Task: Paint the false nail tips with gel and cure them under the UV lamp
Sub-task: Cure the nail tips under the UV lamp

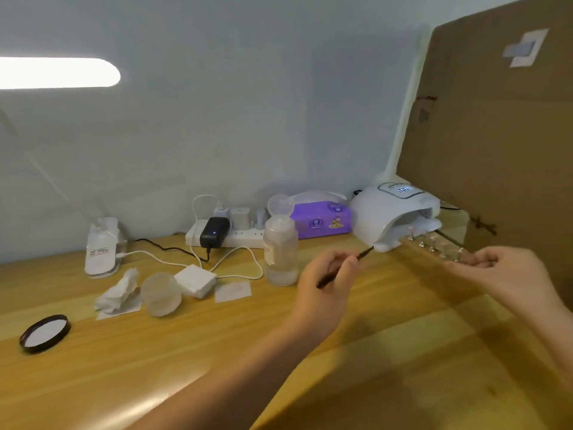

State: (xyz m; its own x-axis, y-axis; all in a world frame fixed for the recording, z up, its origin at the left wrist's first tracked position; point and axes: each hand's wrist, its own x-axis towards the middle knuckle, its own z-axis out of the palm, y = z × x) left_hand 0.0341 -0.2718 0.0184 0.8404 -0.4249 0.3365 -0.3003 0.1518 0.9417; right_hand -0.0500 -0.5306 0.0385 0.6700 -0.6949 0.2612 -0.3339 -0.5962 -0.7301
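Holding a thin strip (440,251) with a row of nail tips (432,243) standing on small stands, the right hand (508,271) is pinching its near end, fingers curled round it. The strip's far end is reaching into the mouth of the white lamp (393,217), whose display is glowing. The left hand (328,283) is gripping a dark, slim brush (344,268), its tip pointing toward the lamp opening.

Judging by their look, the strip and tips are very light and stiff, and the tips are probably only loosely seated, so a tilt could be tipping them off or smearing wet gel. Taking hold at the bare end of the strip, keeping it level and fingers clear of the tips, seems the safe way. Blur is hiding whether the tips are coated.
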